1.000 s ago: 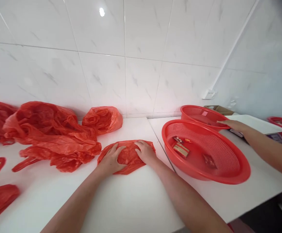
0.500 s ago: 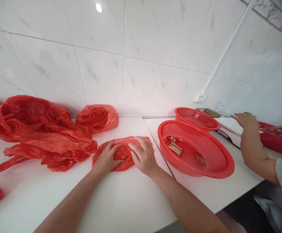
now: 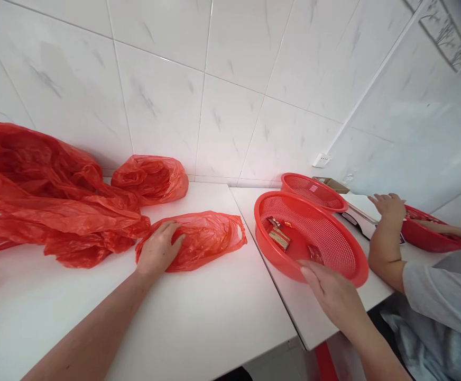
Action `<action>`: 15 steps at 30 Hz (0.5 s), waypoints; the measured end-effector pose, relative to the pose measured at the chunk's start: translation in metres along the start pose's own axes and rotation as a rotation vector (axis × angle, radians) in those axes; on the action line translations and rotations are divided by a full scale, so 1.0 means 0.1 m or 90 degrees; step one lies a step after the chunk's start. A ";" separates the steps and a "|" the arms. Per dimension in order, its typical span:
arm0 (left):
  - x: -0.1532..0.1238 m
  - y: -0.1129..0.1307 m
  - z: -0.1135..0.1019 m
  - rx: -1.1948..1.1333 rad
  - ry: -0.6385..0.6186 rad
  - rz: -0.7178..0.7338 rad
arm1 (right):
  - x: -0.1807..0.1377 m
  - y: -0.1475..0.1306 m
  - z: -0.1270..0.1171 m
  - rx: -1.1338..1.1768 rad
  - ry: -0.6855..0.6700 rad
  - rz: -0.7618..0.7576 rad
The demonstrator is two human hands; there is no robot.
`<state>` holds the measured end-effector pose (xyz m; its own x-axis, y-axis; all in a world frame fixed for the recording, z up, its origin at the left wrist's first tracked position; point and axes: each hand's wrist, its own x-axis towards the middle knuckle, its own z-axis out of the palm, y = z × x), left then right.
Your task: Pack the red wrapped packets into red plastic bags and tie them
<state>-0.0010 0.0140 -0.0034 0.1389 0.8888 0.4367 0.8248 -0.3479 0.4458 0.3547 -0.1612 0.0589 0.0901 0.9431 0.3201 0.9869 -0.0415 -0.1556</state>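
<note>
My left hand (image 3: 159, 253) is at the left end of a red plastic bag (image 3: 204, 241), its fingers curled over the bag's edge and the thumb lying across the opening. The bag lies flattened on the white table, mouth upward, with a loop handle at its right end. My right hand (image 3: 333, 296) grips the near rim of a red perforated plastic basket (image 3: 333, 238); part of its fingers is hidden. Inside the basket are several small packets, among them a tan wrapped packet (image 3: 279, 238) and a dark red packet (image 3: 315, 254).
Piled red plastic bags (image 3: 75, 211) lie at the left, and another red bag (image 3: 151, 180) stands by the tiled wall. Behind the basket is a second red basket (image 3: 313, 191). At the right, a co-worker's arm (image 3: 387, 238) reaches over a scale (image 3: 359, 219) near a third red basket (image 3: 424, 235).
My right hand has left the bag and moved right to the basket's rim. The bag is spread wider. My left hand remains on it. The view has shifted slightly.
</note>
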 end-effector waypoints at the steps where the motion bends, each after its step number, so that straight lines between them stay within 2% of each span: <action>1: 0.00 -0.01 0.00 -0.002 0.005 -0.007 | -0.06 0.00 0.01 -0.012 -0.004 -0.006; 8: 0.00 -0.01 -0.01 -0.011 -0.006 -0.024 | -0.33 -0.16 0.05 -0.063 -0.042 -0.021; 15: -0.01 -0.02 -0.01 -0.013 -0.023 -0.036 | -0.41 -0.17 0.08 -0.074 -0.047 -0.044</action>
<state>-0.0030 0.0139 -0.0040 0.1122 0.9174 0.3819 0.8210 -0.3021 0.4844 0.3335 -0.1962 0.0409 0.0159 0.9665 0.2563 0.9996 -0.0097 -0.0255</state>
